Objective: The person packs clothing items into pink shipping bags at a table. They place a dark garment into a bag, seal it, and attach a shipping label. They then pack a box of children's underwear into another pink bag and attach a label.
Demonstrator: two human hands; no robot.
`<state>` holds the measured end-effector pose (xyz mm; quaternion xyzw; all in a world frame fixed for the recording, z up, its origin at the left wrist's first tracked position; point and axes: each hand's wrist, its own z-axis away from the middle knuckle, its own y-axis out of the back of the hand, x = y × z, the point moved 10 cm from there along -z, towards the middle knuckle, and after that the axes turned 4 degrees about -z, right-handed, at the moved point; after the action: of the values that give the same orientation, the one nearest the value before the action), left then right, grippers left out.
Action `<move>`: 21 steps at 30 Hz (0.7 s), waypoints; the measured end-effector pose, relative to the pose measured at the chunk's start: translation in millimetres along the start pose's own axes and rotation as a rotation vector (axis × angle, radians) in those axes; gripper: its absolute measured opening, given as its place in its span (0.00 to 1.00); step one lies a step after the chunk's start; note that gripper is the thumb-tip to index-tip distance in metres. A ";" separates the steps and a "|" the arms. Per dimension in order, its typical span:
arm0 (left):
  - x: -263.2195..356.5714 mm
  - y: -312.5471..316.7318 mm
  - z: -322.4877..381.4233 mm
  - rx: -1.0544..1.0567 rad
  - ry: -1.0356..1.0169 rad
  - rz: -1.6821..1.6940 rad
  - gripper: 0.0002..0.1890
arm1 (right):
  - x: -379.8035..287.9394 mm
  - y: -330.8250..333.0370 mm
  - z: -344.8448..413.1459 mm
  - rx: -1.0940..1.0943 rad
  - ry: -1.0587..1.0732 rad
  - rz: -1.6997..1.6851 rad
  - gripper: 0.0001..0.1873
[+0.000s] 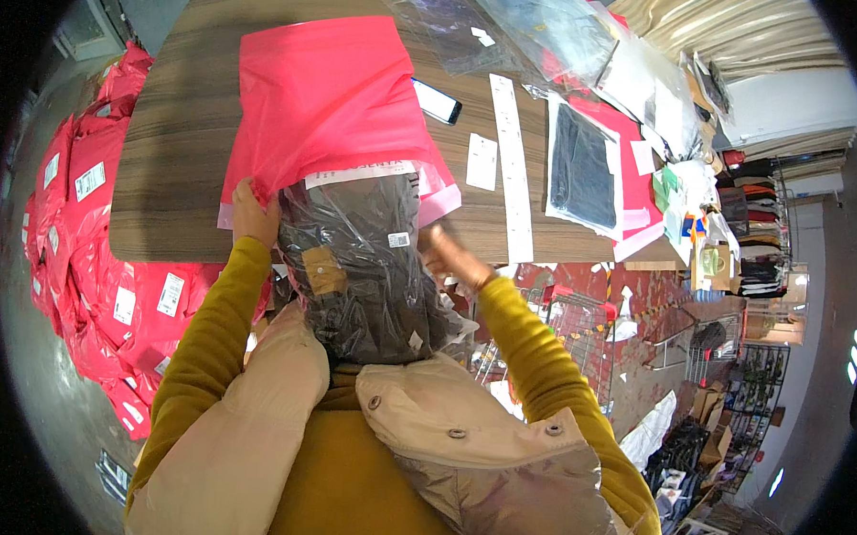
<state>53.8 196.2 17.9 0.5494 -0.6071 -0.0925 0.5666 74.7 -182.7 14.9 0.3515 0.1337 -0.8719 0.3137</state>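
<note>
A pink plastic mailer bag lies on the wooden table, its mouth towards me. Partly inside that mouth is a dark garment in a clear plastic bag; its near end hangs past the table edge against my body. My left hand pinches the left side of the mailer's mouth, right against the garment bag. On the other side, my right hand is blurred, with fingers extended beside the garment bag's right edge. It appears to hold nothing; whether it touches the bag cannot be made out. A small white label is on the garment bag.
Filled pink mailers are heaped left of the table. On the tabletop are a smartphone, a label strip, a label sheet and another bagged dark garment. A shopping cart stands beyond its near edge.
</note>
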 end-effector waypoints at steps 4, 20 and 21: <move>3.3 -13.9 -13.2 -0.164 -0.017 -0.016 0.21 | -26.6 76.8 -56.0 0.365 0.091 0.359 0.30; -42.6 -9.1 27.5 -0.158 0.295 0.098 0.21 | 60.9 91.1 -84.5 0.976 0.273 0.177 0.13; -52.2 -24.1 35.9 -0.212 0.358 0.143 0.22 | 63.8 84.7 -88.2 0.948 0.390 0.163 0.14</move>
<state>26.1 209.0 -42.7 0.4501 -0.5209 -0.0162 0.7251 140.1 -236.5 -93.9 0.6200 -0.2476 -0.7279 0.1562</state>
